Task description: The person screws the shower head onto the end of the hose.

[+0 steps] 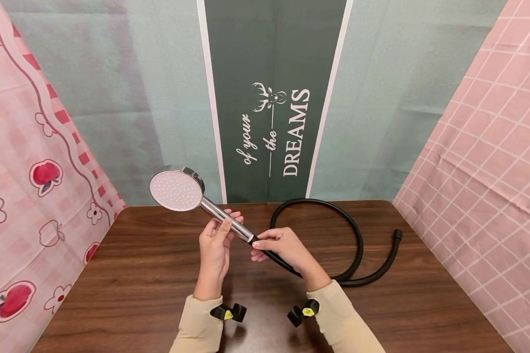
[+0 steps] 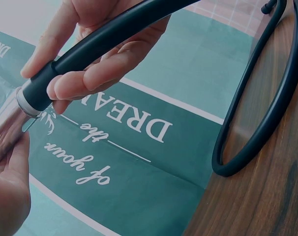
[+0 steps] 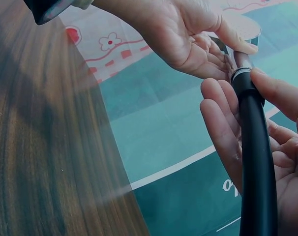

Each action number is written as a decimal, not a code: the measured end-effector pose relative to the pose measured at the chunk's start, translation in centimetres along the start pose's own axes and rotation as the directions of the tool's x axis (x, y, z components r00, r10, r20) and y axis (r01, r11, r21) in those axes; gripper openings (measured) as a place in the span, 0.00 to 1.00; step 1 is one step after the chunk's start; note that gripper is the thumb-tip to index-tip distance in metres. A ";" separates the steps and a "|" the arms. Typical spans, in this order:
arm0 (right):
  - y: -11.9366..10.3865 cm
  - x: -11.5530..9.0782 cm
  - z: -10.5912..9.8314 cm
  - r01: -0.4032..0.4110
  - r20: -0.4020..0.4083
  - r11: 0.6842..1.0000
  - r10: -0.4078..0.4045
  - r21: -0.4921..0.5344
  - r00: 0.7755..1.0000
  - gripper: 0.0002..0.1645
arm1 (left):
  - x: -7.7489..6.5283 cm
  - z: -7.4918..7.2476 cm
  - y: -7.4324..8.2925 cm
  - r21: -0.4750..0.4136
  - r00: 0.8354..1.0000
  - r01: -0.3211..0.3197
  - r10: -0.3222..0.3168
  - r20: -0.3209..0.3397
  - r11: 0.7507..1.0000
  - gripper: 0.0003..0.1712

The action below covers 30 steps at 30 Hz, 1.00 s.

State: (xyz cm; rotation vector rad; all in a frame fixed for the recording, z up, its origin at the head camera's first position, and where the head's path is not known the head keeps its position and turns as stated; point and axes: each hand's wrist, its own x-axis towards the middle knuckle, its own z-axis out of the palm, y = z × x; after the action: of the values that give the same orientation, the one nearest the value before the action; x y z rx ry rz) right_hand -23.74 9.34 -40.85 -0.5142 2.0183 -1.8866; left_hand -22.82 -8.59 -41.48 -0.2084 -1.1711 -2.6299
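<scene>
A chrome shower head (image 1: 176, 190) with a pale round spray face is held tilted above the table, its face up at the left. My left hand (image 1: 215, 245) grips its shiny handle (image 1: 236, 226), thumb on top and fingers behind. At the handle's lower end, my right hand (image 1: 282, 247) pinches the black collar of a hose (image 2: 39, 88) between thumb and fingers. A white ring (image 2: 25, 102) shows where collar and handle meet. In the right wrist view the hose (image 3: 257, 162) runs down from the collar across the right palm.
The hose loops over the brown wooden table (image 1: 128, 274) to the right, with its free black end (image 1: 397, 235) near the right side. A green printed cloth (image 1: 269, 49) hangs behind the table. Pink cloths flank it at the left (image 1: 9, 196) and right (image 1: 490, 147).
</scene>
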 end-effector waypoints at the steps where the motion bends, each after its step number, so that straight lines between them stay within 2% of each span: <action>1: 0.0 0.0 0.0 -0.001 0.001 1.000 0.001 0.004 1.000 0.20 | 0.0 0.0 0.0 0.001 1.000 -0.001 0.001 0.000 1.000 0.08; 10: 0.0 -0.1 0.0 -0.008 0.002 1.000 0.008 0.026 1.000 0.21 | 0.0 0.0 -0.1 0.010 1.000 -0.005 0.005 0.004 1.000 0.13; 16: 0.0 -0.1 0.0 -0.011 0.015 0.999 0.011 0.034 1.000 0.22 | -0.1 0.0 0.0 0.003 1.000 -0.001 0.001 -0.002 1.000 0.09; 30: -0.4 -0.2 0.1 -0.016 0.031 0.999 0.015 0.031 0.999 0.20 | -0.1 0.1 0.1 -0.007 1.000 -0.010 0.010 0.016 1.000 0.08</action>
State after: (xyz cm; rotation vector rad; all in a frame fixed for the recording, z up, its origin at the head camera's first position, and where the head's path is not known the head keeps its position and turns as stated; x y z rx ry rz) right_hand -23.52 9.33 -40.44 -0.5148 1.9643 -1.8870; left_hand -22.72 -8.56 -41.40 -0.2358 -1.1637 -2.6284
